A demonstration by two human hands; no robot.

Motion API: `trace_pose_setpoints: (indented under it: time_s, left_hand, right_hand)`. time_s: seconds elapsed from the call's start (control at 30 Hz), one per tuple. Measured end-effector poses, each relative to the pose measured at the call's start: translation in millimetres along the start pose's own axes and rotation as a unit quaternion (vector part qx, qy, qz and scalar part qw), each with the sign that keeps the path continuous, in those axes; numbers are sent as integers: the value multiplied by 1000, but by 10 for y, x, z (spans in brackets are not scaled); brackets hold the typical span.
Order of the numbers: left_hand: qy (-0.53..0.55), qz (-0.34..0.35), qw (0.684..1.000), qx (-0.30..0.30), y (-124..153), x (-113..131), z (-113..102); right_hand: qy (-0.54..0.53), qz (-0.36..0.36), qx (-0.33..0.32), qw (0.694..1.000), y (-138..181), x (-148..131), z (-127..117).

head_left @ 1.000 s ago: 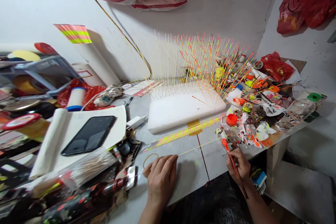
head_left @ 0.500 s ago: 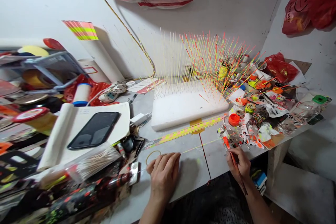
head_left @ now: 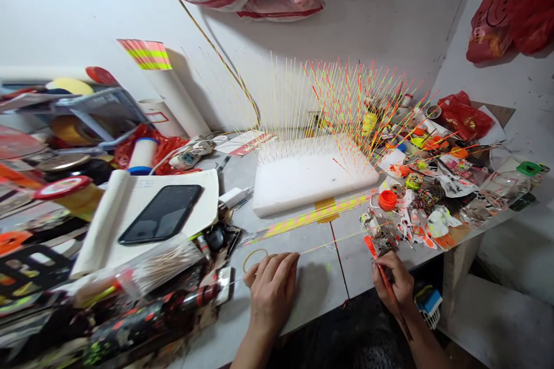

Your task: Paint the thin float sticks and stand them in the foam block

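At the table (head_left: 320, 291) edge, left hand (head_left: 272, 294) pinches a thin painted stick (head_left: 341, 241), right hand (head_left: 396, 282) clenches a slim brush (head_left: 390, 291). Stick tip reaches over paint-smeared scraps (head_left: 411, 225); a slipped pinch could smear it.

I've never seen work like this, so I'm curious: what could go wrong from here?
The thin stick running under the left hand looks fragile and might bend or snap. The orange-tipped paintbrush in the right hand sits close to the paint-spattered scraps, so it could pick up stray marks. A bump might also disturb the crowded sticks standing in the white foam block.
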State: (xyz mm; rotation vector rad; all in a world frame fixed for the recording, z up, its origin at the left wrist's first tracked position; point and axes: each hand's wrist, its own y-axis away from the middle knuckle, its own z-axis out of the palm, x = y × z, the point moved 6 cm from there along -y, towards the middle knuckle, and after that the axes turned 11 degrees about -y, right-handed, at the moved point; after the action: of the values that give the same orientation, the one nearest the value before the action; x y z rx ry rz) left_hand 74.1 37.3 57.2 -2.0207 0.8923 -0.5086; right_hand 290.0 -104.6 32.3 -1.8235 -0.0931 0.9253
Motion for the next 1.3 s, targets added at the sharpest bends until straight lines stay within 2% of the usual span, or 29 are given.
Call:
trace_pose_setpoints:
  time_s: [0.27, 0.7, 0.97, 1.13, 1.3]
  left_hand:
    - [5, -6, 1000, -13, 13, 6, 3]
    - [8, -25, 999, -27, 50, -2, 21]
    - [9, -27, 999, -19, 36, 2, 7]
    - [5, -27, 1000, -13, 17, 22, -18]
    - [8, -37, 999, -19, 48, 21, 5]
  right_hand:
    - [30, -3, -12, 999, -3, -26, 157]
    - [56, 35, -9, 998, 72, 100, 158]
    - [23, 17, -4, 1000, -3, -69, 111]
    - [0, 2, -28, 1000, -40, -205, 224]
    - [14, 3, -31, 999, -51, -208, 331]
